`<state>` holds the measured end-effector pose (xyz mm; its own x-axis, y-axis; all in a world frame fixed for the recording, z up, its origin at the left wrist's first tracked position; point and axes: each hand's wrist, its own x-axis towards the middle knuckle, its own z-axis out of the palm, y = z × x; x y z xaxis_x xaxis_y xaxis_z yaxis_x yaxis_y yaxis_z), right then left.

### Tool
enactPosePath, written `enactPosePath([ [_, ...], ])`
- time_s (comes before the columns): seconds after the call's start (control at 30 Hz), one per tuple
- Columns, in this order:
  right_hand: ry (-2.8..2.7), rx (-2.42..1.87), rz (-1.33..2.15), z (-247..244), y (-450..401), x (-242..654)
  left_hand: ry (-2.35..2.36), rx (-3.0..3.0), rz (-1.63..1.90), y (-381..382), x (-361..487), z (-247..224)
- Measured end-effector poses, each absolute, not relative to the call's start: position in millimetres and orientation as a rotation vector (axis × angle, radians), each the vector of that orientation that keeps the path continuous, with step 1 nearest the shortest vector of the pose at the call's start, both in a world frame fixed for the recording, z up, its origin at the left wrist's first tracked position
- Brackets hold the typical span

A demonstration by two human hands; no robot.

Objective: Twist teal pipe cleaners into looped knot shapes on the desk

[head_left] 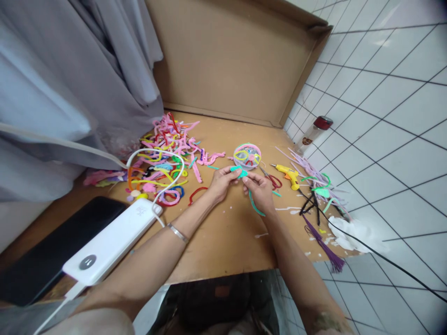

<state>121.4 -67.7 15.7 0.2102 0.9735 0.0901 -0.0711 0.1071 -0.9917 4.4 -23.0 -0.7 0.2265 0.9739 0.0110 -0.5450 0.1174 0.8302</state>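
My left hand (pixel 223 182) pinches the left side of a small teal pipe-cleaner piece (pixel 239 172) above the middle of the table. On its right side, my right hand (pixel 259 188) grips the same piece between thumb and fingers. A loose teal strand (pixel 256 205) hangs below the right hand, curving toward the wrist. Just beyond the hands sits a round clear container (pixel 247 156) with pink and yellow loops on it. Red-handled scissors (pixel 273 180) lie beside the right hand, partly hidden by it.
Colourful pipe cleaners (pixel 171 144) are heaped at the left behind a white power bank (pixel 111 242) and a black phone (pixel 59 246). At the right are a yellow glue gun (pixel 288 176), a purple tassel (pixel 324 246), white tissue (pixel 352 235), a cable and a red-capped bottle (pixel 316 132).
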Motion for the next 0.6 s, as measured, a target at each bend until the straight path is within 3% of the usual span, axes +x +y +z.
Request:
enactPosePath([
  [0.6,-1.041,-1.225,0.95,9.5,-62.2,126.3,0.657,0.853,1.258,-18.7,3.6,-2.3],
])
